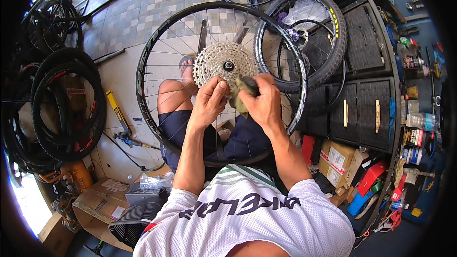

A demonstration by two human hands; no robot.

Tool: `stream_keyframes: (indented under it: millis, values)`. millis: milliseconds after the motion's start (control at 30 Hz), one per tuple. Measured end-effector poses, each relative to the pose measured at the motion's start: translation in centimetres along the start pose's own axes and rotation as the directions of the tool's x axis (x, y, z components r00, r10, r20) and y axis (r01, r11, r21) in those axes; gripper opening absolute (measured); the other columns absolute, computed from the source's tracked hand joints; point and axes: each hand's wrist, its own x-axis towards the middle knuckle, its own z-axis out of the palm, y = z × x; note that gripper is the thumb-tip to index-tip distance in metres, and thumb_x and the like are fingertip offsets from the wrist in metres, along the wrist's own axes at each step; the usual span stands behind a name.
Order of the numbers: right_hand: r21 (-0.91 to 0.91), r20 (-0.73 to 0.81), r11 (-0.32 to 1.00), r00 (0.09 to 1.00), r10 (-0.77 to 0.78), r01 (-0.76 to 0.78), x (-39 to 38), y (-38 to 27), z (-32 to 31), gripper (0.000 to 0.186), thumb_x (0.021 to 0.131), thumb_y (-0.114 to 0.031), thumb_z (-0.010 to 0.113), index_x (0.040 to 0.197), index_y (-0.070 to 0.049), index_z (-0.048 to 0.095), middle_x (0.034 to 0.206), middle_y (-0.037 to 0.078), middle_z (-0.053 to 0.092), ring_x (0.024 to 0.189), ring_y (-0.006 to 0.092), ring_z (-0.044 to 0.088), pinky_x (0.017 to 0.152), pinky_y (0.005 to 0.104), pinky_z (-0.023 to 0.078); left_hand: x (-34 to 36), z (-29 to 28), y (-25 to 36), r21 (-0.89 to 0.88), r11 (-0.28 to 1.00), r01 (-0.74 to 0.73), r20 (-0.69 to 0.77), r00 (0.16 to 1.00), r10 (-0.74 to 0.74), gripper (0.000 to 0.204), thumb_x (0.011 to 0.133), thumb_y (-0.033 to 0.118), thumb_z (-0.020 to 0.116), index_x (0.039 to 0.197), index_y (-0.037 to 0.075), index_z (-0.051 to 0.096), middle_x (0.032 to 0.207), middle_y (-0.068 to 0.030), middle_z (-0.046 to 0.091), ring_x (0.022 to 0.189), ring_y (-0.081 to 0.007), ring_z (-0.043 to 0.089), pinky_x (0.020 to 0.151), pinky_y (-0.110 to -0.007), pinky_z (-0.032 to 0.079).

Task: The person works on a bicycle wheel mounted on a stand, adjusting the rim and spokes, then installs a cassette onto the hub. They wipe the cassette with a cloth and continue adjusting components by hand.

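A bicycle wheel (144, 62) with a black rim lies across my lap. On its hub sits a large silver cassette (212, 62), facing up at me. My right hand (263, 105) is closed round a dirty olive-green rag (243, 96), which bunches against the cassette's lower right edge. Beside it, my left hand (208, 102) is closed, thumb against the curled fingers, at the cassette's lower left edge. Whatever lies between those left fingers is hidden.
A second wheel with a knobbly tyre (328, 66) leans beside black drawers (364, 114) on the right. Several loose tyres (40, 109) stand at the left. A yellow-handled tool (116, 109), an air hose gun (127, 139) and an open cardboard box (97, 204) lie on the floor.
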Motion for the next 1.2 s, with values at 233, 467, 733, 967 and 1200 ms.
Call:
stream_keyframes:
  millis: [233,467,733,967,1200]
  values:
    - [0.451,0.030,0.890,0.998,0.057,-0.064,1.3,2.7,-3.9,0.020,0.097,-0.017,0.067,0.108,-0.001,0.068,0.095,0.003,0.071,0.084,0.0105,0.065,0.078,0.0279,0.053,-0.6,0.8,0.6,-0.305,0.949,0.081,-0.014,0.996,-0.090,0.029,0.110,0.030,0.048,0.090,0.009,0.048,0.083,-0.0016,0.051,0.052,-0.0038,0.032,0.044,-0.018,0.026]
    - [0.342,0.347,0.938,0.936,-0.064,-0.063,-0.1,0.3,-1.3,0.029,0.097,-0.025,0.072,0.109,0.001,0.069,0.088,0.005,0.071,0.080,0.0098,0.062,0.074,0.0287,0.050,-0.6,1.4,0.2,-0.132,0.991,0.038,0.005,0.999,-0.037,0.027,0.110,0.028,0.048,0.090,0.009,0.050,0.075,0.0035,0.047,0.054,-0.0028,0.034,0.047,-0.020,0.029]
    - [0.794,0.191,0.505,0.927,0.323,-0.340,-0.3,2.0,2.1,0.026,0.099,-0.027,0.069,0.106,-0.002,0.070,0.093,0.002,0.071,0.082,0.0126,0.065,0.073,0.0265,0.052,-0.6,2.4,-0.6,-0.009,0.993,-0.120,-0.095,0.988,0.119,0.027,0.109,0.027,0.049,0.091,0.006,0.053,0.073,0.0044,0.047,0.054,-0.0023,0.036,0.048,-0.021,0.030]
    - [0.360,0.180,0.933,0.980,-0.089,0.019,0.6,0.4,-1.8,0.027,0.099,-0.029,0.068,0.106,-0.003,0.070,0.093,0.006,0.072,0.079,0.0132,0.067,0.075,0.0303,0.054,-0.6,2.1,-0.7,0.317,0.934,-0.165,-0.079,0.977,0.199,0.025,0.107,0.021,0.053,0.091,0.002,0.053,0.068,-0.0015,0.046,0.060,-0.0098,0.040,0.055,-0.028,0.036]
    - [0.526,0.116,0.799,0.956,0.270,-0.289,1.7,3.0,0.7,0.024,0.100,-0.028,0.067,0.096,-0.005,0.068,0.080,-0.001,0.066,0.065,0.0096,0.061,0.057,0.0262,0.049,-0.5,2.7,-1.0,0.292,0.930,-0.222,-0.051,0.968,0.246,0.028,0.109,0.027,0.051,0.090,0.006,0.054,0.068,0.0055,0.046,0.057,-0.0033,0.038,0.050,-0.022,0.033]
